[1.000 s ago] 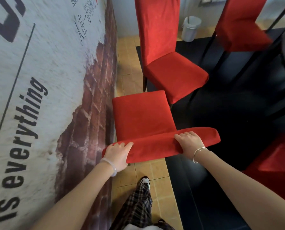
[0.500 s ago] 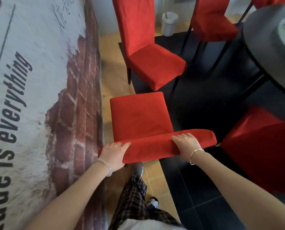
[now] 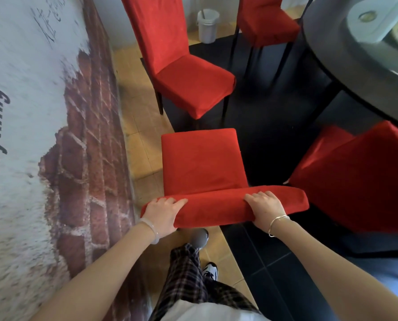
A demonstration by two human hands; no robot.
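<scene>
Red chair point(image 3: 202, 163): left hand point(image 3: 163, 213) and right hand point(image 3: 266, 208) each grip its backrest top; legs hidden below.

The left hand point(image 3: 163, 214) wore a pale, milky bangle point(image 3: 150, 229) at the wrist, thick and smooth; the right hand point(image 3: 266, 208) wore a thin metal bracelet point(image 3: 277, 224), seemingly two fine loops, silvery with a yellowish glint; both forearms were bare up to the frame's edge; the trousers point(image 3: 188, 274) were dark plaid, crossed by white and reddish lines; a white top point(image 3: 207, 312) showed at the waist; one shoe point(image 3: 210, 271) was black and white; the other shoe point(image 3: 200, 237) was blurred, its toe grey.
</scene>
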